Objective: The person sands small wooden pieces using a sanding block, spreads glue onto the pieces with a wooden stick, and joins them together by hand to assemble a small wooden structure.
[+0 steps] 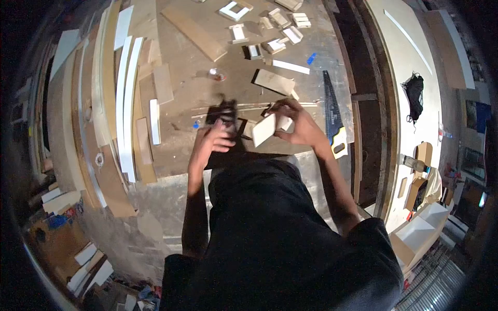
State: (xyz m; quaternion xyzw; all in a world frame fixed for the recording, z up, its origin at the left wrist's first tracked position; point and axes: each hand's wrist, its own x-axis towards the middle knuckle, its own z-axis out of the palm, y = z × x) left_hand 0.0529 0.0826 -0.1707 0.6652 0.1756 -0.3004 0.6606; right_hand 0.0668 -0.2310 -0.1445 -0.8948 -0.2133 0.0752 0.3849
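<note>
My right hand (296, 124) grips a small pale wooden piece (264, 130) above the worktable (181, 111), fingers and thumb bent around its right end. The broad light face of the piece is tilted toward me; part of it is hidden by the fingers. To the left, my left hand (211, 141) hovers apart from the piece, its fingers spread and slightly blurred, with nothing seen in them. A dark shadow lies beside it. Just beyond the right hand is a flat wooden block (274, 82), and thin wooden strips (207, 108) lie across the table.
A handsaw (332, 109) with a yellow handle lies to the right. Several small wooden assemblies (280, 18) and a square frame (235, 10) are at the back. Long boards (129, 103) line the left side. A blue item (311, 58) and a small clear container (217, 74) lie farther off.
</note>
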